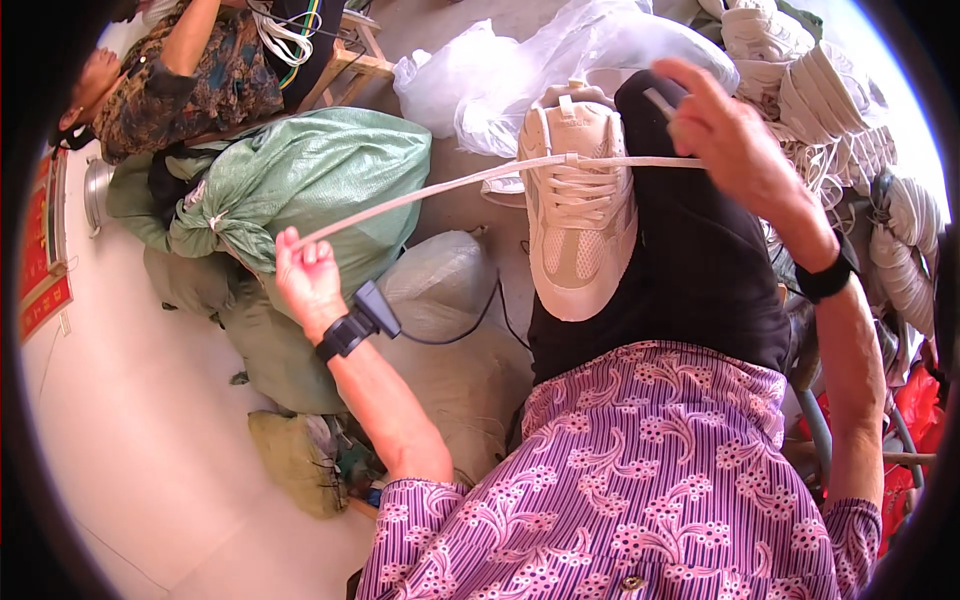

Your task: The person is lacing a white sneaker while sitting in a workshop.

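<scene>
Left hand point(308, 275) and right hand point(738, 140) are pinching a flat cream lace point(650, 161); even tension seems best above the beige mesh sneaker point(580, 240) between.

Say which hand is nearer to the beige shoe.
Right. The right hand is just off to the right of the beige shoe; the left hand is farther out to its left, with the lace stretched between the two.

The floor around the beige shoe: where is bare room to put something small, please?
A small patch of floor shows bare between the green sack and the beige shoe, beside the plastic bag; the stretched lace crosses above it. Near the right hand, piled shoes crowd together. The pale far-left surface looks bare, but may be wall.
</scene>
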### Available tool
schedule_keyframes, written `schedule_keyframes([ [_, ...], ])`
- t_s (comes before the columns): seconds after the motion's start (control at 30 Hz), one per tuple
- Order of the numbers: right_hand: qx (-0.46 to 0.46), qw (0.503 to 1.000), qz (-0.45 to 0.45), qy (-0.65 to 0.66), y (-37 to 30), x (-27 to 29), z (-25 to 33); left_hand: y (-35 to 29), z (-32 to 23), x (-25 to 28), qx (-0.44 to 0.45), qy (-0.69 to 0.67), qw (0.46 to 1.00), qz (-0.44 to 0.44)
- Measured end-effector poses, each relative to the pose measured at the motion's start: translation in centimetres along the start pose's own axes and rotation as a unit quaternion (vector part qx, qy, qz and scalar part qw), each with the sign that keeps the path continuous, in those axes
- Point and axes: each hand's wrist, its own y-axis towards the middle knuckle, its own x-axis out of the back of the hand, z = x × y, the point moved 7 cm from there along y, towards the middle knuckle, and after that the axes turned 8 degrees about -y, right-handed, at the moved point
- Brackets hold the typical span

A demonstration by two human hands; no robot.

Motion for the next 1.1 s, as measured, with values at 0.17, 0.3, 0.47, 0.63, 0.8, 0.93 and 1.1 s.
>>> schedule_keyframes([
  [0.17,0.094,0.989,0.02,-0.115,0.8,-2.2,1.6,-1.7,-3.2,4.4,-0.031,0.005,0.989,-0.147],
  [0.3,0.116,0.974,0.008,-0.195,0.0,-2.5,2.8,-3.1,-1.8,4.9,-0.064,-0.082,0.952,-0.287],
  [0.47,0.106,0.967,0.055,-0.227,-0.1,-3.3,3.0,-1.0,-0.7,6.9,0.061,-0.105,0.992,-0.026],
  [0.63,0.139,0.963,0.004,-0.231,-0.3,-3.0,3.5,-4.0,5.9,-2.1,0.102,0.08,0.991,-0.028],
  [0.8,0.133,0.96,-0.001,-0.248,0.1,-3.3,3.9,-5.7,12.1,-9.0,0.134,0.164,0.975,0.066],
  [0.93,0.144,0.95,0.012,-0.278,0.6,-4.0,4.3,-7.1,15.8,-12.8,0.162,0.233,0.946,0.153],
  [1.1,0.137,0.954,0.051,-0.261,1.6,-5.1,4.5,-8.8,18.2,-16.0,0.113,0.361,0.898,0.227],
])
